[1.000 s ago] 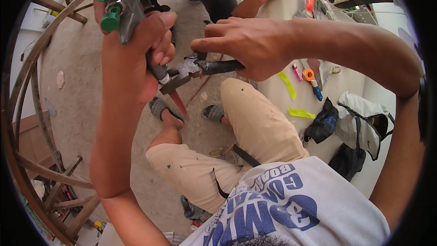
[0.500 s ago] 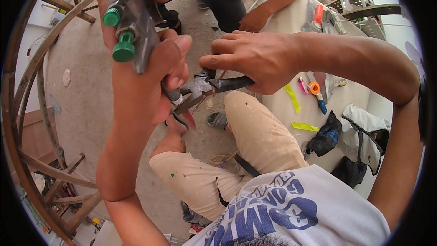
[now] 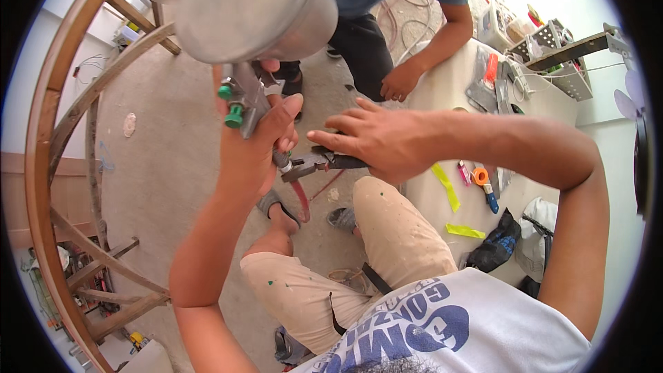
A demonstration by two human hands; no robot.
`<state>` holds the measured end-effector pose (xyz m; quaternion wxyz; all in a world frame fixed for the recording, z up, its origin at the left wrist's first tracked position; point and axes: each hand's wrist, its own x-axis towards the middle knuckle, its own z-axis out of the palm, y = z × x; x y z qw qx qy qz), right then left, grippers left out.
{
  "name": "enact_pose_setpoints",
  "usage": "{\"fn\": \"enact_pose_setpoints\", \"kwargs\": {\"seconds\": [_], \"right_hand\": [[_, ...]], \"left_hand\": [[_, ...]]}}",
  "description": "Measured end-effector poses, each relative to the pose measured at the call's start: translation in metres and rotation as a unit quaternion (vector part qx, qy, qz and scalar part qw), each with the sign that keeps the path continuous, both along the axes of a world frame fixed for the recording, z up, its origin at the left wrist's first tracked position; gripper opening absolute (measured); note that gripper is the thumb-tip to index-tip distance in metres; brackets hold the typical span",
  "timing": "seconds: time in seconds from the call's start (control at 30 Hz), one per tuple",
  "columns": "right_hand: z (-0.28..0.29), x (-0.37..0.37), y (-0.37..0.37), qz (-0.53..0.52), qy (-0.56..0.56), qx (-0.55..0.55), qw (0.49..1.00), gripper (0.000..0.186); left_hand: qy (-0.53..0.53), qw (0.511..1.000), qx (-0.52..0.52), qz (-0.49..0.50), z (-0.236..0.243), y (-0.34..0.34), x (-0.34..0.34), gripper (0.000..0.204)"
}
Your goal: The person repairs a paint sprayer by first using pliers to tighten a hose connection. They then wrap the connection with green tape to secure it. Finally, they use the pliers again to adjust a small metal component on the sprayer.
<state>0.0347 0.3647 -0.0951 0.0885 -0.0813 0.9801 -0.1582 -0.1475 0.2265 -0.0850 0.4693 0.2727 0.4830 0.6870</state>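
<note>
Metal fills the top of the frame, where the cup of a spray gun (image 3: 255,7) is seen from very close, blurred at its edge, with the gun's body and two green knobs (image 3: 230,103) just below it. The gun is gripped by the left hand (image 3: 255,148), whose fingers are wrapped tightly about its handle at the centre left of the frame. Pliers (image 3: 314,164) with dark and red handles are held in the right hand (image 3: 376,141), just right of centre; the fingers are partly stretched out over the handles, and the nose of the pliers is set against a small fitting at the foot of the gun, beside the left palm. How tightly the pliers bite cannot be told, as the nose is partly hidden by the left hand. Beige trousers with paint specks (image 3: 394,242) are seen below the hands, over a concrete floor (image 3: 166,166). A curved wooden frame (image 3: 52,138) runs down the left edge. At the upper right a white desk (image 3: 449,93) is leant on by another person's hand (image 3: 399,83); an orange-and-blue tool (image 3: 485,186), yellow strips (image 3: 445,186) and a metal tray (image 3: 552,48) lie on or beyond it. A dark bag (image 3: 494,249) rests low at the right.
</note>
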Motion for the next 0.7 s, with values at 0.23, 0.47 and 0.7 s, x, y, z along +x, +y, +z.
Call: {"fn": "enact_pose_setpoints", "kwargs": {"seconds": [0.23, 0.47, 0.7], "right_hand": [[0.055, 0.038, -0.006, -0.170, -0.261, -0.171, 0.935, 0.077], [-0.016, 0.175, -0.047, -0.383, -0.204, -0.203, 0.878, 0.068], [-0.145, 0.380, -0.141, -0.657, 0.023, -0.139, 0.740, 0.067]], "left_hand": [[0.003, 1.000, -0.014, 0.006, -0.018, 0.004, -0.017, 0.032], [0.048, 0.996, -0.050, 0.058, -0.044, -0.019, -0.049, 0.047], [0.125, 0.983, -0.103, 0.088, -0.090, 0.001, -0.027, 0.062]]}}
